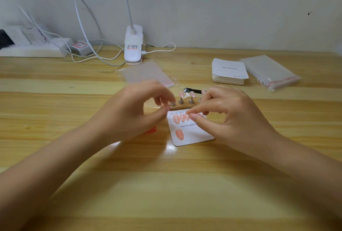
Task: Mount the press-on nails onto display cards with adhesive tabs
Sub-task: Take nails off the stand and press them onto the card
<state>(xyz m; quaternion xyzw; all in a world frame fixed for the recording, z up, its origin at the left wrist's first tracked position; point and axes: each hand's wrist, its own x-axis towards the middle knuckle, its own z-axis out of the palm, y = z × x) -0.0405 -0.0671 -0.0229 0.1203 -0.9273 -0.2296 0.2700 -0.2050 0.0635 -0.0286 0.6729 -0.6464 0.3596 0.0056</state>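
Grip of your right hand (229, 114) presses a nail (187, 116) onto the display card (192, 136), fingertips pinched together, while your left hand (133, 108) hovers empty, fingers loosely curled, beside the nail stand (180, 103).

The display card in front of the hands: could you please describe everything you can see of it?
The display card is a white, rounded-corner card lying flat on the wooden table, turned slightly askew. It reads "Handmade", the rest being hidden. Three peach nails sit along its top row and one more lies lower left. The right hand covers its right side, one fingertip at the third nail. The left hand is beside its left edge.
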